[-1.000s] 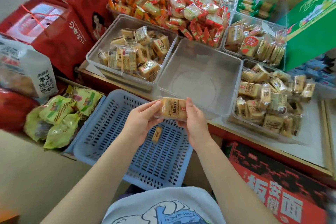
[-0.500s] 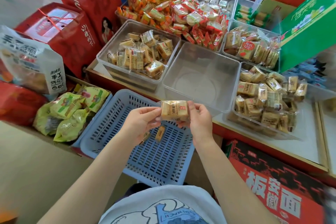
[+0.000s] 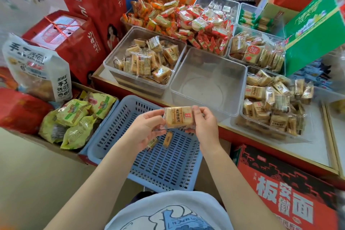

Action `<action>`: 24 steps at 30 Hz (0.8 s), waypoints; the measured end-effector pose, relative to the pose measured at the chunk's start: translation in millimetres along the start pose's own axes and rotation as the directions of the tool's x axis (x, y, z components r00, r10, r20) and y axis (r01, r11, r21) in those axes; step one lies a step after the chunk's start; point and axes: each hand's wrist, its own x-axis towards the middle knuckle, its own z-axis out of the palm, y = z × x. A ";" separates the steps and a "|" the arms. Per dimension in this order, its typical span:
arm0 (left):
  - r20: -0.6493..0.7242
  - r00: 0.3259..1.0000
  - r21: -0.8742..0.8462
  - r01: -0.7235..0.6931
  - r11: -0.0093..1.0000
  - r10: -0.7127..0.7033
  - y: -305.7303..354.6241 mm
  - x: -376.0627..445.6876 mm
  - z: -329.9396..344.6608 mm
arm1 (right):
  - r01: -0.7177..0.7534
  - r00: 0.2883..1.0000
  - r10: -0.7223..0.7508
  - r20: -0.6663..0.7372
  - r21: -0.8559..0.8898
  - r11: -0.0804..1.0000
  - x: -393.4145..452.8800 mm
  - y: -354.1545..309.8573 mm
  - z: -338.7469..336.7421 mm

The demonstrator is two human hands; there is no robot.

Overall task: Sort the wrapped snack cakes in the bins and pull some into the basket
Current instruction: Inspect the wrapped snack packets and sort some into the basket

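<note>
The snack cake [image 3: 178, 117], a tan slab in a clear wrapper with dark print and a small red mark, is held level above the far part of the blue basket [image 3: 119, 132], just short of the desk [image 3: 315, 147] edge. Its left end is covered by the fingertips of the left hand [image 3: 144, 129] and its right end by the right hand [image 3: 204, 125], so the wrapper's sealed ends cannot be made out. The left hand is curled, thumb under and fingers over the wrapper's edge. The right hand pinches the other end, fingers bent over the top. The two hands are kept apart by the width of the cake.

Two small wrapped pieces [image 3: 167, 139] are seen on the basket floor below the hands, one partly hidden behind the left hand; their print is too small to read.

On the desk, an empty clear bin [image 3: 240, 73] stands between a left bin [image 3: 112, 61] and a right bin [image 3: 242, 115], both holding similar tan wrapped cakes. The contents of the far bins are crowded and partly hidden by one another. The right edge of the view is blurred. Green snack bags [image 3: 74, 117] lie left of the basket, and a red carton [image 3: 291, 188] is cut off at the lower right.
</note>
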 end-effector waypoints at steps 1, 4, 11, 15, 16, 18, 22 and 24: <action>-0.003 1.000 0.006 -0.013 1.000 0.013 0.5 -1.0 -0.1 | 0.013 1.000 -0.014 -0.027 -0.032 0.999 1.9 1.5 1.1; -0.034 0.999 0.022 -0.034 0.999 0.034 0.0 -2.4 -1.8 | 0.024 0.995 -0.034 -0.090 -0.110 0.994 7.2 2.2 5.0; -0.062 0.995 0.057 -0.076 0.995 0.079 1.1 -4.7 -7.2 | 0.109 0.989 -0.130 -0.077 -0.231 0.967 3.8 -0.8 13.7; -0.085 0.993 0.029 -0.075 0.997 0.078 4.2 -4.2 -6.6 | 0.129 0.990 -0.139 -0.029 -0.213 0.968 3.6 -3.1 14.7; -0.081 0.994 0.018 -0.077 0.997 0.078 4.7 -4.5 -5.5 | 0.126 0.991 -0.132 -0.017 -0.195 0.973 3.5 -2.9 14.7; -0.067 0.993 0.017 -0.093 0.996 0.094 4.7 -3.9 -4.8 | 0.116 0.993 -0.117 0.001 -0.164 0.980 4.2 -1.6 13.9; -0.153 0.978 0.145 -0.123 0.982 0.145 0.2 0.4 -3.9 | 0.123 0.992 -0.126 -0.005 -0.191 0.974 7.0 -0.5 8.4; -0.220 0.953 0.277 -0.143 0.950 0.207 -3.8 1.0 1.4 | 0.141 0.988 -0.150 -0.021 -0.240 0.960 8.3 0.0 6.8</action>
